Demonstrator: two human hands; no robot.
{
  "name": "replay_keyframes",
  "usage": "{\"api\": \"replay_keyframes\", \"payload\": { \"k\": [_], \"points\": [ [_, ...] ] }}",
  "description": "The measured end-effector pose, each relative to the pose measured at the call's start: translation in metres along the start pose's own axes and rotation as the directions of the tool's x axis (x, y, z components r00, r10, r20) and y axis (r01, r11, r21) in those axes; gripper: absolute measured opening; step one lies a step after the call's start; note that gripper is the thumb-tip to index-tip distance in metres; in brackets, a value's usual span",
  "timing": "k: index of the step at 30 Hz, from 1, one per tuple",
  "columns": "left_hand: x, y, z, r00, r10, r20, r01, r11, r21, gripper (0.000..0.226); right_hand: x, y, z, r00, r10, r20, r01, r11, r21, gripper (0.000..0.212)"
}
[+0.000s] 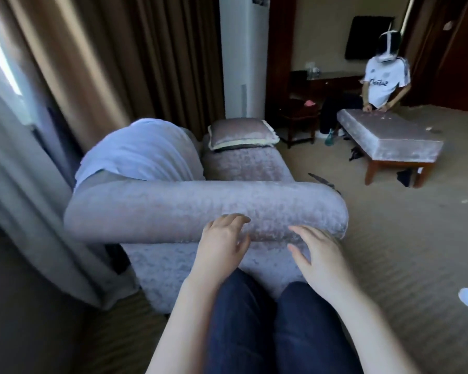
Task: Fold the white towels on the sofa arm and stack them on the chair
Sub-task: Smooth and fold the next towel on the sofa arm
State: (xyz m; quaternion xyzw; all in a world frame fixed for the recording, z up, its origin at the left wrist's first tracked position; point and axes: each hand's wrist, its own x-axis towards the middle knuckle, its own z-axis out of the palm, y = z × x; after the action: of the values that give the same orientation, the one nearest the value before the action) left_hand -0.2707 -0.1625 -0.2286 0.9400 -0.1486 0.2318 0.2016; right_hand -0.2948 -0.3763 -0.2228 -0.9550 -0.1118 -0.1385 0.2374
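Left hand [222, 238] and right hand [316, 252] hover at the near sofa arm [173, 206]. Each grip is open, fingers spread, holding nothing. One white towel [138, 149] lies draped over the sofa back [193, 143], well apart from both hands. Judgement: the hands are placed over the intended folding surface, and the towel is not yet fetched.
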Motion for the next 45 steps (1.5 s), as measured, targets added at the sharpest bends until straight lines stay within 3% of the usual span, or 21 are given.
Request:
{"api": "replay_keyframes", "payload": {
  "k": [7,21,28,32,35,40,45],
  "points": [
    [0.016,-0.061,-0.036,0.995,-0.057,-0.076,0.071,0.977,0.199,0.029,0.056,-0.033,0.025,0.982,-0.166,0.093,0.163,0.986,0.040,0.043],
    [0.104,-0.176,-0.031,0.988,-0.100,-0.120,0.135,0.931,0.340,0.040,0.204,-0.077,0.085,0.894,-0.424,0.143,0.430,0.903,-0.007,0.040],
    [0.164,-0.241,-0.029,0.960,-0.115,-0.254,0.204,0.911,0.358,0.037,0.283,-0.105,0.136,0.895,-0.443,0.041,0.443,0.896,0.019,0.028],
    [0.195,-0.273,-0.027,0.964,-0.088,-0.249,0.189,0.891,0.414,0.031,0.331,-0.130,0.160,0.899,-0.437,0.018,0.437,0.900,-0.003,0.021],
    [0.210,-0.289,-0.021,0.973,-0.075,-0.218,0.170,0.871,0.461,0.028,0.369,-0.142,0.177,0.919,-0.392,0.033,0.394,0.918,-0.043,0.023],
    [0.214,-0.303,-0.016,0.939,-0.116,-0.324,0.241,0.894,0.377,0.028,0.420,-0.159,0.201,0.968,-0.250,0.009,0.250,0.968,0.013,0.024],
    [0.215,-0.305,-0.012,0.926,-0.106,-0.363,0.247,0.897,0.368,0.016,0.447,-0.171,0.232,0.974,-0.216,0.066,0.217,0.976,-0.009,0.036]
  ]
}}
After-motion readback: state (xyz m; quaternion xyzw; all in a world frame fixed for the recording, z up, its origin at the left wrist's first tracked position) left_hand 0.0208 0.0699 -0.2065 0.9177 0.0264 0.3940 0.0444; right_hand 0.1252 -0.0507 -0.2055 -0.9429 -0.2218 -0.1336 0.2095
